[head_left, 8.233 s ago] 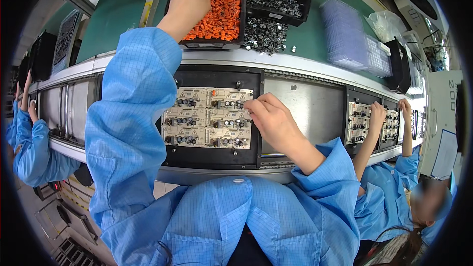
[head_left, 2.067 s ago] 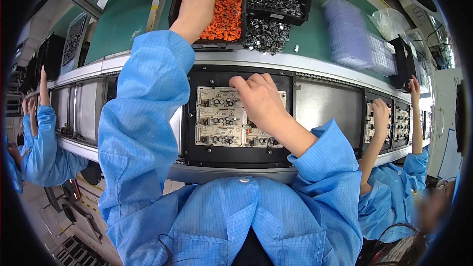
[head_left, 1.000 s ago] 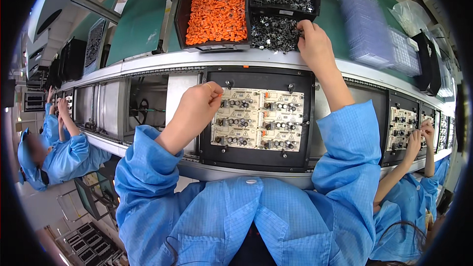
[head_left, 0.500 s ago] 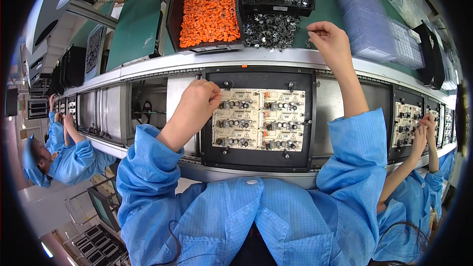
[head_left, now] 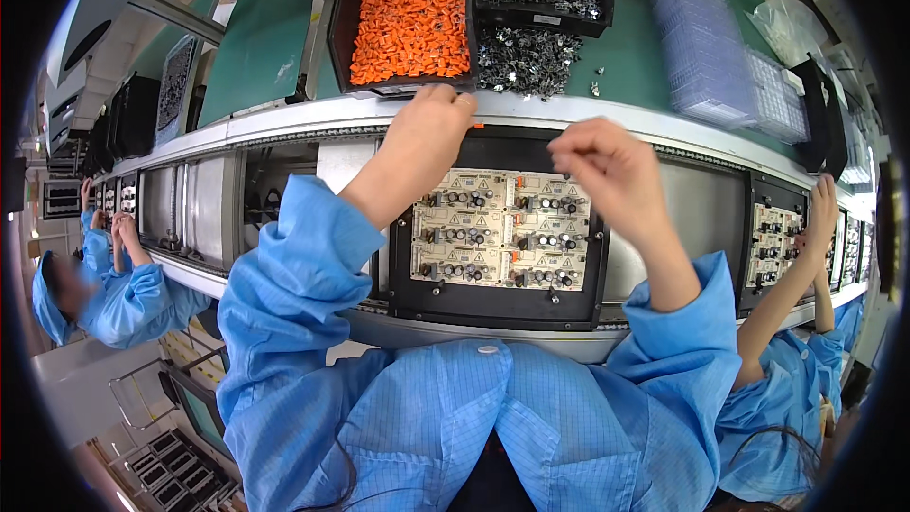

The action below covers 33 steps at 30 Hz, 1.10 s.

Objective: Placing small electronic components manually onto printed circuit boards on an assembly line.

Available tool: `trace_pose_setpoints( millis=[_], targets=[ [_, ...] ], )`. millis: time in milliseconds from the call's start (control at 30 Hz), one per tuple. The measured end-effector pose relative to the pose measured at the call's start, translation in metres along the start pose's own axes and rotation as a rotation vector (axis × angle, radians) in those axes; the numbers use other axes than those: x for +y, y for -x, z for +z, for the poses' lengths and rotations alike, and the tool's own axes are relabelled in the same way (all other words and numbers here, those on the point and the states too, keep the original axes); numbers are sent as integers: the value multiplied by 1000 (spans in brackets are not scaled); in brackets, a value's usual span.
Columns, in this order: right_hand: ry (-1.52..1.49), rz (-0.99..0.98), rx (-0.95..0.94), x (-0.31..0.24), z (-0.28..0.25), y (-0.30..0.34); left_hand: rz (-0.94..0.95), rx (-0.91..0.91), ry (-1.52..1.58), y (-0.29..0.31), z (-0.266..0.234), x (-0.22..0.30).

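Note:
A cream circuit board panel (head_left: 504,270), with several capacitors and a few orange parts on it, lies in a black frame (head_left: 474,308) in front of me. My left hand (head_left: 422,137) is over the frame's far left part, its bent fingers close to the front of the bin of orange parts (head_left: 412,14). Its fingertips are hidden, and an orange piece (head_left: 478,126) lies on the rail beside them. Above the panel's far right corner is my right hand (head_left: 611,175), slightly blurred, with thumb and fingers drawn together. What either hand holds cannot be made out.
Small black metal-tipped parts (head_left: 526,62) lie heaped before a black bin (head_left: 545,19) of similar parts. Stacked clear plastic trays (head_left: 697,52) stand at the far right. Co-workers in blue work on either side, with another framed panel (head_left: 773,237) at the right.
My left hand has moved from the panel's left edge up and right towards the orange bin. My right hand has come back from beside the heap of black parts to above the panel.

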State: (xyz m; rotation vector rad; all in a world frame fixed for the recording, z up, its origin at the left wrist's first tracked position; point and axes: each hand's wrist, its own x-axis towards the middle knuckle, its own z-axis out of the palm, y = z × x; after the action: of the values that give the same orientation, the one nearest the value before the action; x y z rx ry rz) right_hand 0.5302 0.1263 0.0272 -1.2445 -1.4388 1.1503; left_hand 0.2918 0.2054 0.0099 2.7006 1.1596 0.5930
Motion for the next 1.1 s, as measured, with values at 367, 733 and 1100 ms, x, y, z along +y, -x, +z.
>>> trace_pose_setpoints(
  millis=[367,733,1100],
  targets=[
    [288,-65,-126,-1,38,16,-16,-171,-125,-2,16,-1],
    [543,-320,-194,7,63,11,-71,-78,132,-1,25,-4],
    [821,-393,-199,9,51,33,-463,25,812,57,-22,-5]
  ],
)
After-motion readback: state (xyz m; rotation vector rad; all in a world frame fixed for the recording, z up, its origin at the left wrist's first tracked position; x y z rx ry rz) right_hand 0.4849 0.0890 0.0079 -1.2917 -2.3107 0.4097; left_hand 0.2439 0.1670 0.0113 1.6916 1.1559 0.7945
